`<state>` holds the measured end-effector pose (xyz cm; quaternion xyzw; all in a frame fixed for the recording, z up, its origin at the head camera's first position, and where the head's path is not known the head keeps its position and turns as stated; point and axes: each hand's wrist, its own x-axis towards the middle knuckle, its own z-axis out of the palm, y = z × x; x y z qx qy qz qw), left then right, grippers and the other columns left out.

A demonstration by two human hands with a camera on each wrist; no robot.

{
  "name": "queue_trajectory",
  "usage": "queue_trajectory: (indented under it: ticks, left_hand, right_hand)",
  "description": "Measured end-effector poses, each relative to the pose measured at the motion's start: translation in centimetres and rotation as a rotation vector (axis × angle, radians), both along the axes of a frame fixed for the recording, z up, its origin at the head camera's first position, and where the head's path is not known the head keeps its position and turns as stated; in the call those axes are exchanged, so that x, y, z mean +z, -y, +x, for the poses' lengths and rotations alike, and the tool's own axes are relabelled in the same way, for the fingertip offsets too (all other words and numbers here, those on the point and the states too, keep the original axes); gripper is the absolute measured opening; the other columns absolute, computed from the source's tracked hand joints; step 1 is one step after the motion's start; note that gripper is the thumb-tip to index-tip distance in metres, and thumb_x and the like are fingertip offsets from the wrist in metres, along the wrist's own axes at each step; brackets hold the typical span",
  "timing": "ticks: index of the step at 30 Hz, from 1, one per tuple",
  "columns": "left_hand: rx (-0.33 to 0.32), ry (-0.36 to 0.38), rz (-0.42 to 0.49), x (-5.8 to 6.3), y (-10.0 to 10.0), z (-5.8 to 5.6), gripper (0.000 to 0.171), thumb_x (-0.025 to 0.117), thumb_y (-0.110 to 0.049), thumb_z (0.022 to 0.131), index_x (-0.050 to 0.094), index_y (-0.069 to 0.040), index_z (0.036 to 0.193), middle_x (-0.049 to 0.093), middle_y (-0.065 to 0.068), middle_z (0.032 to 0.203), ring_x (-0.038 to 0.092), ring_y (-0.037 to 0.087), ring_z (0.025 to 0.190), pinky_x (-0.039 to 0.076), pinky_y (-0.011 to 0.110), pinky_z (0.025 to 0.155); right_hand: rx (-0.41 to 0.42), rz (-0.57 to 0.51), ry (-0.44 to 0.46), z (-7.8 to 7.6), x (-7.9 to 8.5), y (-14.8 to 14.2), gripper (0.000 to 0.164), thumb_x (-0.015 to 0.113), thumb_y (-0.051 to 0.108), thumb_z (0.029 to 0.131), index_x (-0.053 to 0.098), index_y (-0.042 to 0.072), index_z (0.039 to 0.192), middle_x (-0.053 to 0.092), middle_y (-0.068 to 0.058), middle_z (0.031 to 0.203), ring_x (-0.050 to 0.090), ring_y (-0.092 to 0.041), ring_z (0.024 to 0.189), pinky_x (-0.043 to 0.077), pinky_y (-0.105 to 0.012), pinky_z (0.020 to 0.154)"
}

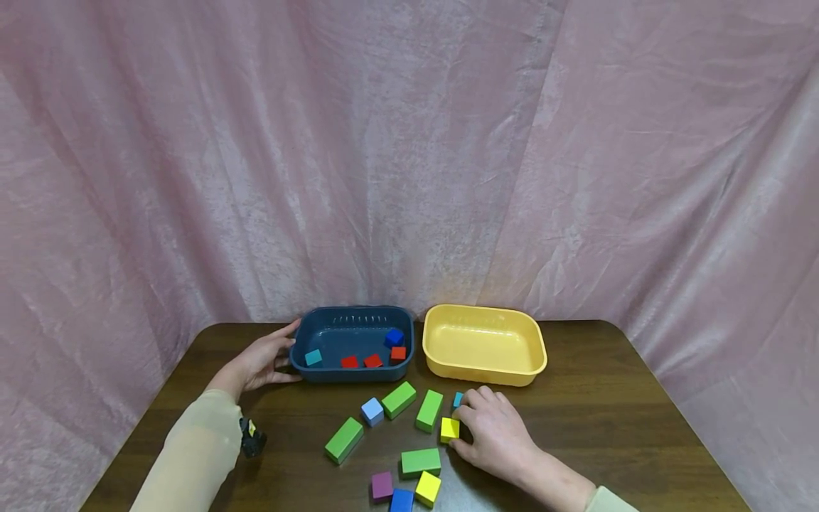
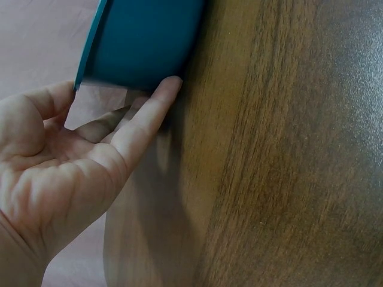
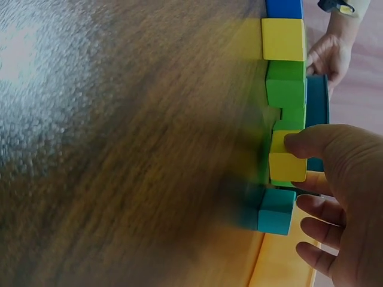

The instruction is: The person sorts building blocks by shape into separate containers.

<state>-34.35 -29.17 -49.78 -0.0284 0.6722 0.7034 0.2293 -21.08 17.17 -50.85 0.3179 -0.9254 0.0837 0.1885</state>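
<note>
Yellow cube (image 1: 450, 430) sits on the table (image 1: 576, 405) at the fingertips of the right hand (image 1: 495, 434), pinched between thumb and index finger. Just beyond those fingers stands a teal cube (image 3: 276, 212), with the yellow basin (image 1: 480, 375) farther ahead; a green block (image 1: 429, 410) lies just left of the grip. The left hand (image 1: 259, 361), fingers extended, touches the end of the dark blue basin (image 1: 355, 375) to its right.

Bare left hand (image 1: 259, 361); long plain pale-cream left sleeve (image 1: 195, 448), down to wrist. Small black device (image 1: 254, 442) at left wrist, yellow patch (image 1: 252, 429) on it. Bare right hand (image 1: 494, 432); right sleeve (image 1: 610, 500) pale greenish-cream, only its end showing, near right.
</note>
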Motion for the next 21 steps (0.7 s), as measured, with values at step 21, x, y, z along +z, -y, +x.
queue_trajectory:
  ticks: [21]
  left_hand:
    - [-0.005,-0.014,-0.008,0.1,-0.2,0.4,0.063,0.032,-0.016,0.112,0.004,-0.032,0.166,0.007,0.027,0.167,0.030,0.049,0.145,0.049,0.063,0.098]
  right_hand:
    - [-0.016,-0.081,-0.044,-0.2,2.4,-0.7,0.035,0.087,0.043,0.073,0.076,0.021,0.097,0.061,0.008,0.101,0.055,-0.017,0.095,0.047,-0.038,0.080]
